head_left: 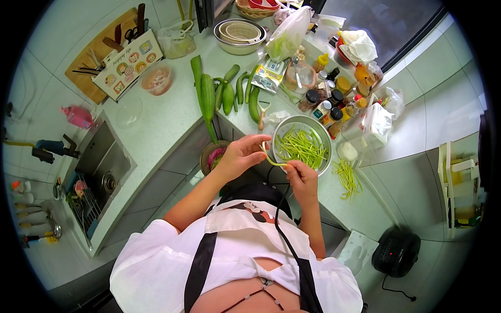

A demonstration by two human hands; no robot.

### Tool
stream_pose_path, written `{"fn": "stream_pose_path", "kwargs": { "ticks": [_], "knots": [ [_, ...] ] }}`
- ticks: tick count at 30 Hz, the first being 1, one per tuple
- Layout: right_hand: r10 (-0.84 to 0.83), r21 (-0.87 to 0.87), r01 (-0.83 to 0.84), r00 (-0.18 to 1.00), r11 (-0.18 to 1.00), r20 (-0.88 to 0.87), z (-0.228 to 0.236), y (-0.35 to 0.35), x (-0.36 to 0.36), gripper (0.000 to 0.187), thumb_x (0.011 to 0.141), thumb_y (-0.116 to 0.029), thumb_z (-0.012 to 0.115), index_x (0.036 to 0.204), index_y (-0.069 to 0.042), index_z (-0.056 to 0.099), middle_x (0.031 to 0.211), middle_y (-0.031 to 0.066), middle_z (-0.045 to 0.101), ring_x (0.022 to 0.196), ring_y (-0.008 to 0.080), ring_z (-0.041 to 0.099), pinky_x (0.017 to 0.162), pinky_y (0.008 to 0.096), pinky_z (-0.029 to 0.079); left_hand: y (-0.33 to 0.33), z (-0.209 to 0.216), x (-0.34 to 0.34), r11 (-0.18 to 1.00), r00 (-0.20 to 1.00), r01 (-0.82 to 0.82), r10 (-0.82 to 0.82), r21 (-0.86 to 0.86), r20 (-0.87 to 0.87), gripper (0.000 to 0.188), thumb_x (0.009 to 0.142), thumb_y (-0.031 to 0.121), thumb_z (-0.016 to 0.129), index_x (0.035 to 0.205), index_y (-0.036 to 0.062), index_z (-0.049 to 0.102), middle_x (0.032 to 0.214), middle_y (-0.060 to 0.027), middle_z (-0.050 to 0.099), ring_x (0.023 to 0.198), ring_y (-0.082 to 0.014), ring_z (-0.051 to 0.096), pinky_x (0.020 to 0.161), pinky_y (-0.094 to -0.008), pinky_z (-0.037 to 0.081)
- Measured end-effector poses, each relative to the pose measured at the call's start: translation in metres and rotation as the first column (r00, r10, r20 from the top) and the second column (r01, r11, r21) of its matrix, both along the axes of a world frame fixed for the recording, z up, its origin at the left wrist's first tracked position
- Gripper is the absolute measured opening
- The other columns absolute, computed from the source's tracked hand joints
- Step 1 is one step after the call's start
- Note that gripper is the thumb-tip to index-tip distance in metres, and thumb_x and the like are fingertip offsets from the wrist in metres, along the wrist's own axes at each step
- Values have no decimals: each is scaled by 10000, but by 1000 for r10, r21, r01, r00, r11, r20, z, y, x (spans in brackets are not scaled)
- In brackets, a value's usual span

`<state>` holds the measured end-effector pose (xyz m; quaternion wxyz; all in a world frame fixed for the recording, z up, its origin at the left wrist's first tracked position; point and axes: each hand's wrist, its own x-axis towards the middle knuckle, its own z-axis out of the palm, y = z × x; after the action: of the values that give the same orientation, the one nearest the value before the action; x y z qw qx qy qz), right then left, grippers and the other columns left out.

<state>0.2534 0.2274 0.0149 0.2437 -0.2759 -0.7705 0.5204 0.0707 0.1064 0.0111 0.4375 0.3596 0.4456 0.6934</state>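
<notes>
A thin, pale-green vegetable stem (267, 156) bends between my two hands, in front of my apron. Its upper end is pinched by my left hand (244, 156), while the fingers of my right hand (303, 178) close on the lower end. Just beyond them stands a round metal bowl (315, 126) with short green stem pieces (300, 147) inside. More long green stems (346, 180) lie loose on the counter to the right of the bowl. A peeler (262, 116) with a wooden handle rests behind the bowl's left side.
Long green gourds (207, 96) and cucumbers lie on the counter (177, 117). Jars and bottles (334, 104) crowd the back right. Left is a sink (107, 151); a bin (209, 154) stands below the counter edge. A black appliance (396, 251) sits at right.
</notes>
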Motion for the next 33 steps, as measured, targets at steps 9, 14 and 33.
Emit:
{"fn": "stream_pose_path", "kwargs": {
  "ticks": [9, 14, 33],
  "knots": [
    [22, 118, -19, 999, 993, -25, -1, -5, -5, 165, 897, -162, 638, 900, 2, 653, 619, 1, 543, 526, 61, 474, 477, 215, 364, -2, -3, 2, 999, 995, 46, -45, -5, 84, 370, 924, 156, 601, 1253, 2, 530, 1058, -44, 595, 855, -83, 574, 775, -225, 488],
    [8, 142, -8, 1000, 990, 4, 2, -5, -4, 147, 892, -144, 637, 891, 3, 653, 627, 12, 554, 544, 70, 497, 489, 219, 379, -1, -6, 0, 1000, 1000, -10, 11, -29, 12, 264, 946, 137, 562, 1164, -12, 580, 977, -51, 619, 804, -97, 597, 738, -230, 500],
    [11, 259, -6, 1000, 966, -19, 4, -8, -5, 110, 887, -102, 631, 888, 7, 645, 629, 32, 565, 548, 88, 514, 502, 229, 394, 6, -12, 2, 959, 948, -281, 271, -42, -165, 411, 893, 83, 621, 1288, 30, 521, 1130, -56, 579, 866, -87, 598, 740, -229, 505]
  ]
}}
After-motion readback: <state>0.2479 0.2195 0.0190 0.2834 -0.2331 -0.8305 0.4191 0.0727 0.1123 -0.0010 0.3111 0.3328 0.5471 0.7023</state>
